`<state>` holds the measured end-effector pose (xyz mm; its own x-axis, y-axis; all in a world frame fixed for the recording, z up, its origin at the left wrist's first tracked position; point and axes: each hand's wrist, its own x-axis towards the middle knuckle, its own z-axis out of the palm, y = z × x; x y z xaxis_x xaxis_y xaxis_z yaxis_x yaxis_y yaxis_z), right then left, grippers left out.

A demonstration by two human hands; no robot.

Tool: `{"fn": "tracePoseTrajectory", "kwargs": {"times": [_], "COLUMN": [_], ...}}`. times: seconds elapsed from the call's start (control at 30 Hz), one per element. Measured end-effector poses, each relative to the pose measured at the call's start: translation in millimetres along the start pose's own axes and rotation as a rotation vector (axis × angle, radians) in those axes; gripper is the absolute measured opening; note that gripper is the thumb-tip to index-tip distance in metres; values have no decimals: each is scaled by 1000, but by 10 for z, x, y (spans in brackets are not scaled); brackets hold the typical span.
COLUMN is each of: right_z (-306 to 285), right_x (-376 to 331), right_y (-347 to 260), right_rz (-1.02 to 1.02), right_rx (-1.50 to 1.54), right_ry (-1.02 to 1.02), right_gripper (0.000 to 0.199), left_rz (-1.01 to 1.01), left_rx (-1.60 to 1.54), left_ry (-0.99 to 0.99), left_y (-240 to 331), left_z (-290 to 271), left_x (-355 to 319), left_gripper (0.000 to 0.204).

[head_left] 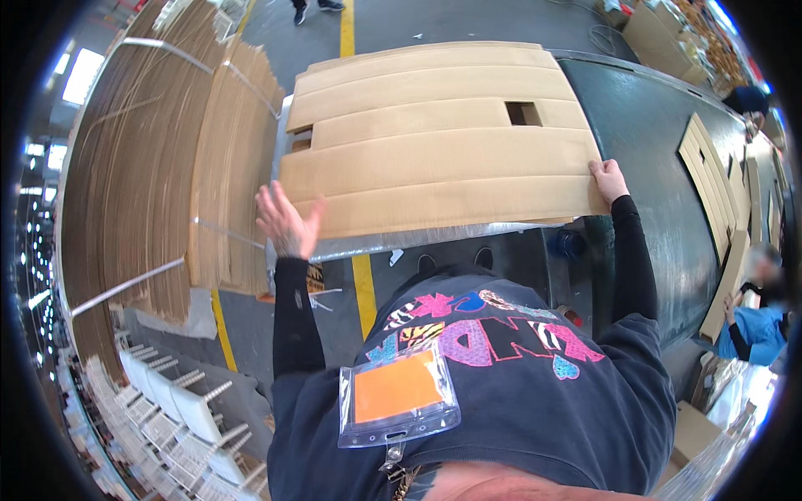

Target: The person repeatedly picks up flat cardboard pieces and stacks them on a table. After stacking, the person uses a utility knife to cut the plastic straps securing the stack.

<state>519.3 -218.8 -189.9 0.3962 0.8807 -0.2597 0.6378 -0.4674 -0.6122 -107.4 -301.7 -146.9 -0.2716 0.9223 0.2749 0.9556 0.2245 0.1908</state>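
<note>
This looks like a factory or packing floor. Tall stacks of flat cardboard, bound with pale straps, stand by the left edge of a metal table that bears a flat carton. Past its right edge runs a long dark worktop, with cut card along its right side and a co-worker in blue near that edge. Yellow lines mark the grey floor.

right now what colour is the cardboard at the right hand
The cardboard at the right hand is plain light brown, best seen in the head view.
</note>
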Motion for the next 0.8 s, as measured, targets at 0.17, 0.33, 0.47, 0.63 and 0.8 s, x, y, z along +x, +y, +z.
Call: {"fn": "tracePoseTrajectory", "kwargs": {"times": [0.17, 0.33, 0.47, 0.63, 0.8], "right_z": [-173, 72, 77, 313, 385], "right_x": [-30, -672, -1445, -1355, -1413], "right_y": [-86, -626, -878, -751, -713], "right_rz": [8, -134, -850, -934, -945], "right_rx": [-108, -298, -719, -651, -656], "right_ry": [2, 157, 290, 100, 31], "right_gripper": [63, 79, 91, 64, 49], "left_rz": [760, 701, 702, 757, 793], "left_rx": [5, 49, -4, -59, -47], "left_ry": [-112, 34, 8, 47, 16], "left_y": [642, 484, 560, 584, 485], "left_z": [-148, 206, 138, 126, 105], "left_x": [-266, -212, -171, -163, -258], "left_gripper": [77, 61, 65, 65, 52]}}
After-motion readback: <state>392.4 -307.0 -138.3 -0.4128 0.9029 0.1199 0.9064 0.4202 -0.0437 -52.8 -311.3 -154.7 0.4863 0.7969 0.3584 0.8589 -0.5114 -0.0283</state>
